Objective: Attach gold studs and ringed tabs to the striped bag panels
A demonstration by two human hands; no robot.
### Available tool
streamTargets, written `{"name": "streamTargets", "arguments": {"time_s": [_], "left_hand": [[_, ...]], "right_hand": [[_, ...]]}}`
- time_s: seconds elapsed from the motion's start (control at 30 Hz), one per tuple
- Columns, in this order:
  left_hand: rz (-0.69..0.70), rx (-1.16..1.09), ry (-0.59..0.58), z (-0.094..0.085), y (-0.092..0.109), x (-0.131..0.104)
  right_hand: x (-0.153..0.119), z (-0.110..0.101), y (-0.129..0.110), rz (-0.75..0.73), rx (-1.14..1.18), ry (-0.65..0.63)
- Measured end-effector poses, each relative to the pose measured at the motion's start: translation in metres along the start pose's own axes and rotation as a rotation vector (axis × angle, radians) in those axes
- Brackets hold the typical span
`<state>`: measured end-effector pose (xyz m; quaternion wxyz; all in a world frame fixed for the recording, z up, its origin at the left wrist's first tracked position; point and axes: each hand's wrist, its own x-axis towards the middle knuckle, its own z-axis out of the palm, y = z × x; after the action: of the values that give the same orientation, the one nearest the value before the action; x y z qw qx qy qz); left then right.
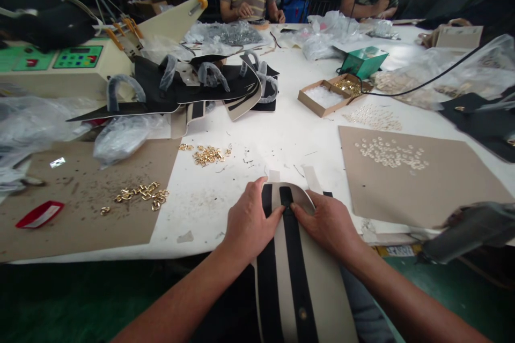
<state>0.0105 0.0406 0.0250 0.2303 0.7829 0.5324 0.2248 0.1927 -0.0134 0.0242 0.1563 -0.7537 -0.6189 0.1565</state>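
A beige panel with black stripes (322,284) slopes down from the table's front edge toward my lap. My left hand (249,220) grips its left side near the upper end, and my right hand (330,222) holds the right side. Both thumbs press on the middle black stripe, close to a small dark spot, with the fingers behind the panel. The upper end curls over at the right. Lower on the same stripe sits a small round metal piece (302,313).
Gold hardware (209,155) lies on the white table (201,193). Black pieces with wrapped handles (153,86) and a machine (76,59) are at the left. An open box (322,97) and a board with small rings (422,187) are at the right. Two people sit opposite.
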Motion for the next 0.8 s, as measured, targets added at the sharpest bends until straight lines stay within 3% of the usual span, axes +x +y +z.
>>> {"name": "streamTargets", "arguments": {"time_s": [0.07, 0.17, 0.23, 0.43, 0.53, 0.67, 0.8], "left_hand": [[0.166, 0.087, 0.128, 0.002, 0.000, -0.004], [0.367, 0.104, 0.097, 0.005, 0.000, -0.009], [0.394, 0.061, 0.061, 0.010, -0.003, -0.011], [0.367, -0.055, 0.152, 0.030, -0.023, -0.003], [0.371, -0.061, 0.166, 0.033, -0.030, 0.000], [0.364, -0.060, 0.191, 0.035, -0.034, 0.002], [0.361, -0.062, 0.194, 0.037, -0.036, 0.003]], "right_hand": [[0.001, 0.001, 0.000, 0.011, -0.016, -0.014], [0.003, 0.000, -0.002, 0.027, -0.008, -0.028], [0.004, -0.001, -0.005, 0.038, 0.005, -0.034], [0.012, -0.010, -0.004, 0.040, 0.081, 0.013], [0.017, -0.023, 0.025, 0.112, 0.178, 0.124], [0.028, -0.050, 0.093, 0.253, 0.139, 0.291], [0.049, -0.070, 0.147, 0.366, 0.045, 0.341]]}}
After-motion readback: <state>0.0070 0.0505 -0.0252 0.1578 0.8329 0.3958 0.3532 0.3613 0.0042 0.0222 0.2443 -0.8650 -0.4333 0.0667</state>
